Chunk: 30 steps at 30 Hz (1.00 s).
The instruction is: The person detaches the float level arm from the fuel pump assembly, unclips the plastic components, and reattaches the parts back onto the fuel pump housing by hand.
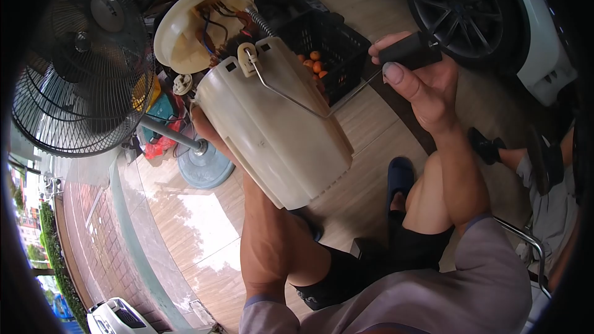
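A cream plastic fuel pump module (278, 130) is held up tilted in front of me. Behind its left side, my left hand (212, 131) grips the body; most of its fingers are hidden. At the upper left, the round flange (170, 34) stands apart from the body, with wires and a corrugated hose (261, 23) between them. From a pivot near the top edge, a bent metal float arm (291, 100) runs across the body to a black float (408, 52). Thumb and fingers of my right hand (430, 86) are closed around that float.
To the left stands a fan (80, 80) on a round base (204, 167). A black crate (349, 46) holds several orange fruits (314, 65). A car wheel (461, 9) is at the upper right. Another person's legs (516, 159) are at the right, beside a metal chair frame (526, 238).
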Each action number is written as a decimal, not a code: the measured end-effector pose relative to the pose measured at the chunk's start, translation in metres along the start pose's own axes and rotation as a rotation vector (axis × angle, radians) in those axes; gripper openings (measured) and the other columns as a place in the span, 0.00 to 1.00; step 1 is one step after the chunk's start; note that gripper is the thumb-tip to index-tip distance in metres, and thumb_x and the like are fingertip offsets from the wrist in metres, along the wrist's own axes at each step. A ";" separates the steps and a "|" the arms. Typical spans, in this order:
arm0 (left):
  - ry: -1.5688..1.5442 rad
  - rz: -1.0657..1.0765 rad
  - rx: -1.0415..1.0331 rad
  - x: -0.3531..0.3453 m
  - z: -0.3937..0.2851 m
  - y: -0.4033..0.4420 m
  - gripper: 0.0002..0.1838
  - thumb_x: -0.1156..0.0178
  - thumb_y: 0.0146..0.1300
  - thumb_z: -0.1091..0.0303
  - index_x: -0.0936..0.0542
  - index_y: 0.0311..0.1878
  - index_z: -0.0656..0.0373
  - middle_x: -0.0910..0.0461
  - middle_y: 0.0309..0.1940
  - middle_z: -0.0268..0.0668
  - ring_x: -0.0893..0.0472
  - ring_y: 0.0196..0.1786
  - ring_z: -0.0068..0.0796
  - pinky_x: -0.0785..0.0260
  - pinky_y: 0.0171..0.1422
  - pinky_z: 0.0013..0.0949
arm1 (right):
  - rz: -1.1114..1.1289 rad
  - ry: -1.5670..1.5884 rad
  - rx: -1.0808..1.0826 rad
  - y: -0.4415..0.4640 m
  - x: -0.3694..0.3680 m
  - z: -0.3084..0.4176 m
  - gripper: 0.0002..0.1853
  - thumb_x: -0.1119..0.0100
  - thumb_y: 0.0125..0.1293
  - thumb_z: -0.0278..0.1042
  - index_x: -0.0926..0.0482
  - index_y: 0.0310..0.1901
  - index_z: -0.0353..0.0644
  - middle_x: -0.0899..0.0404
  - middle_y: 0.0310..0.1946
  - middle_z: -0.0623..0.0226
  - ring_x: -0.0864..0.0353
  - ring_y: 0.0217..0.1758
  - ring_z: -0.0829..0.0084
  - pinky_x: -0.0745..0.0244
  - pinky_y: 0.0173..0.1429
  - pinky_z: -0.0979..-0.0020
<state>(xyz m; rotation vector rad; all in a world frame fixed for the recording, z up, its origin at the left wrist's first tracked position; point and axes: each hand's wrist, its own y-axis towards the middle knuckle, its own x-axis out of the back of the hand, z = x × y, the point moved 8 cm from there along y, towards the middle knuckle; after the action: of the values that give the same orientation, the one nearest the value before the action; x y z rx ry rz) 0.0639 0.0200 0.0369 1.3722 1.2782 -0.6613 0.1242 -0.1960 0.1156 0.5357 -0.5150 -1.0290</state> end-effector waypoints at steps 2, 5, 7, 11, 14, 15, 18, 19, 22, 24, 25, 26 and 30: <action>-0.120 0.045 -0.004 -0.007 0.001 -0.002 0.64 0.43 0.55 0.18 0.44 0.78 0.65 0.34 0.68 0.67 0.24 0.64 0.68 0.21 0.61 0.64 | -0.027 0.000 0.002 -0.002 -0.006 0.004 0.15 0.29 0.67 0.35 0.15 0.49 0.34 0.15 0.36 0.68 0.18 0.40 0.79 0.24 0.47 0.75; 0.067 -0.036 -0.019 0.005 -0.004 -0.003 0.61 0.44 0.57 0.19 0.43 0.78 0.62 0.34 0.69 0.65 0.24 0.64 0.67 0.22 0.62 0.65 | 0.007 -0.024 -0.070 -0.005 -0.008 0.004 0.15 0.29 0.67 0.36 0.14 0.49 0.34 0.15 0.32 0.69 0.17 0.36 0.79 0.23 0.44 0.75; 0.118 -0.049 -0.049 0.017 -0.010 -0.002 0.59 0.44 0.59 0.20 0.43 0.78 0.60 0.34 0.69 0.62 0.25 0.65 0.65 0.23 0.63 0.65 | 0.066 -0.098 -0.005 -0.006 -0.013 0.009 0.16 0.34 0.68 0.37 0.16 0.50 0.32 0.15 0.32 0.63 0.17 0.37 0.75 0.22 0.45 0.72; 0.084 -0.055 -0.085 0.032 -0.019 0.000 0.55 0.44 0.61 0.23 0.42 0.78 0.57 0.33 0.71 0.56 0.26 0.68 0.61 0.25 0.66 0.65 | 0.148 -0.164 0.072 -0.008 -0.019 0.016 0.18 0.34 0.67 0.38 0.17 0.50 0.30 0.16 0.30 0.60 0.17 0.34 0.73 0.22 0.42 0.72; -0.070 0.038 -0.021 0.026 -0.016 0.000 0.54 0.44 0.61 0.23 0.40 0.78 0.55 0.33 0.71 0.52 0.27 0.69 0.59 0.26 0.68 0.65 | 0.192 -0.145 0.097 -0.010 -0.026 0.021 0.18 0.33 0.66 0.38 0.16 0.49 0.30 0.17 0.28 0.60 0.18 0.30 0.73 0.23 0.38 0.73; -0.039 0.021 -0.022 0.026 -0.015 0.000 0.54 0.45 0.61 0.23 0.40 0.78 0.55 0.33 0.71 0.52 0.27 0.69 0.59 0.27 0.68 0.65 | 0.190 -0.150 0.135 -0.011 -0.028 0.023 0.18 0.32 0.64 0.38 0.16 0.47 0.30 0.17 0.26 0.60 0.18 0.28 0.74 0.24 0.36 0.73; -0.020 0.012 -0.017 0.022 -0.012 0.000 0.53 0.47 0.62 0.22 0.39 0.78 0.54 0.32 0.71 0.51 0.27 0.69 0.58 0.27 0.69 0.64 | 0.225 -0.165 0.133 -0.013 -0.033 0.025 0.18 0.32 0.64 0.37 0.16 0.47 0.30 0.18 0.25 0.60 0.18 0.27 0.74 0.25 0.33 0.73; -0.063 0.035 -0.009 0.024 -0.011 0.000 0.53 0.47 0.62 0.22 0.39 0.78 0.53 0.32 0.71 0.51 0.27 0.69 0.58 0.27 0.69 0.64 | 0.225 -0.155 0.133 -0.014 -0.033 0.026 0.16 0.30 0.64 0.37 0.16 0.46 0.32 0.17 0.25 0.62 0.18 0.27 0.74 0.24 0.34 0.73; -0.020 0.033 -0.007 0.030 -0.012 -0.001 0.52 0.48 0.62 0.21 0.39 0.78 0.53 0.32 0.71 0.51 0.27 0.69 0.58 0.26 0.69 0.63 | 0.221 -0.137 0.149 -0.015 -0.035 0.030 0.14 0.27 0.63 0.36 0.15 0.45 0.35 0.16 0.26 0.65 0.16 0.29 0.74 0.22 0.36 0.74; -0.002 0.013 -0.018 0.033 -0.013 -0.001 0.52 0.49 0.62 0.21 0.39 0.78 0.53 0.32 0.71 0.51 0.27 0.69 0.58 0.26 0.69 0.63 | 0.217 -0.138 0.181 -0.016 -0.037 0.034 0.15 0.27 0.63 0.37 0.15 0.45 0.35 0.15 0.26 0.64 0.15 0.29 0.74 0.22 0.36 0.74; -0.027 0.005 -0.027 0.034 -0.014 -0.001 0.52 0.49 0.62 0.22 0.39 0.78 0.53 0.32 0.71 0.51 0.27 0.69 0.58 0.26 0.69 0.64 | 0.211 -0.126 0.173 -0.016 -0.037 0.035 0.15 0.26 0.63 0.38 0.14 0.45 0.35 0.15 0.26 0.63 0.15 0.29 0.74 0.22 0.36 0.74; -0.051 -0.003 -0.036 0.035 -0.015 0.000 0.52 0.49 0.63 0.22 0.39 0.78 0.54 0.32 0.71 0.52 0.27 0.69 0.58 0.26 0.68 0.64 | 0.205 -0.114 0.165 -0.016 -0.037 0.035 0.16 0.26 0.62 0.38 0.14 0.44 0.35 0.15 0.26 0.63 0.15 0.29 0.74 0.22 0.35 0.74; 0.140 0.012 -0.031 0.044 -0.017 -0.002 0.48 0.48 0.64 0.25 0.35 0.74 0.55 0.27 0.66 0.49 0.22 0.63 0.51 0.21 0.63 0.56 | 0.192 -0.089 0.150 -0.017 -0.038 0.034 0.16 0.26 0.62 0.40 0.14 0.43 0.35 0.15 0.26 0.62 0.15 0.29 0.74 0.22 0.35 0.74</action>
<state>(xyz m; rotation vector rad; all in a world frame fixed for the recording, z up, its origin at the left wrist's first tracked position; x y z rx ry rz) 0.0695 0.0492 0.0008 1.4190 1.3842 -0.5426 0.0753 -0.1745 0.1252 0.5632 -0.7126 -0.8376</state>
